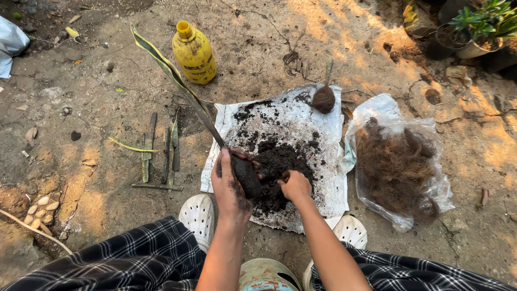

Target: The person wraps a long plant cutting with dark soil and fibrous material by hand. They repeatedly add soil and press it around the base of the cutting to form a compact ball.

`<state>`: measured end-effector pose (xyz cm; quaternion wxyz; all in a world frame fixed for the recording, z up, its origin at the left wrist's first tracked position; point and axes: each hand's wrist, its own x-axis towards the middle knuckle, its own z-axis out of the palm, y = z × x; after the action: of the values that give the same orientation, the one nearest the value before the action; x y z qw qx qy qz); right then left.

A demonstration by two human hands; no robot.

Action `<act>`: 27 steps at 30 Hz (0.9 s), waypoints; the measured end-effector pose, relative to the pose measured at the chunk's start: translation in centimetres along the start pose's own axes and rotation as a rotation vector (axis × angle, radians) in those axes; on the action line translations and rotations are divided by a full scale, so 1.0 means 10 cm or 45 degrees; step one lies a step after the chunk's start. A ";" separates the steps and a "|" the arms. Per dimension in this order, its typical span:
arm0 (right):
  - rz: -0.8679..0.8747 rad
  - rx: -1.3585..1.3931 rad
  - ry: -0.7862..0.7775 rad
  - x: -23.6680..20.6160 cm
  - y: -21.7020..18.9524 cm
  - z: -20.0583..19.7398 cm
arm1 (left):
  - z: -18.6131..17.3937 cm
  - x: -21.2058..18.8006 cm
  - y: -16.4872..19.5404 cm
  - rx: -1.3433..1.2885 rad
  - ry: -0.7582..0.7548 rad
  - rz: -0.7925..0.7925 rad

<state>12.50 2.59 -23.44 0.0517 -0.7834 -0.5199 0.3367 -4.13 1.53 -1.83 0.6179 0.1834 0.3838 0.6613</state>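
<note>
Soil ball with long leaf cutting, held over a white sheet on bare ground.

Nearest: 2 white perforated clogs (197,215) and black-and-white checked trousers (134,261). Left hand (230,186), grip clenched around a dark, rounded ball of damp soil (246,176) from which a long green-and-yellow striped leaf (175,81) rises toward the upper left. Right hand (295,186), fingers curled into the loose black soil heap (277,167) just beside the ball; whether that grip holds anything cannot be told. Both rest over a white woven plastic sheet (323,134) spread on the ground. Left of sheet: several cut leaf strips (159,153). Right: clear plastic bag of brown coconut fibre (396,167). Far edge: 1 soil-caked trowel (324,97); beyond, 1 yellow plastic bottle (194,54).
</note>
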 end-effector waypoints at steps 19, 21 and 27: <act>-0.004 -0.256 0.029 0.04 0.03 0.23 | -0.03 -0.04 -0.09 0.049 0.092 -0.101; 0.104 -0.089 -0.091 0.11 0.06 0.19 | -0.02 -0.04 -0.09 0.065 0.107 -0.104; 0.325 0.711 -0.441 0.41 0.21 -0.30 | -0.01 -0.03 -0.09 0.039 0.094 -0.096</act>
<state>16.82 5.96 -23.94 0.1326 -0.7290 -0.3067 0.5975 -3.57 1.13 -2.45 0.6248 0.1538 0.4231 0.6379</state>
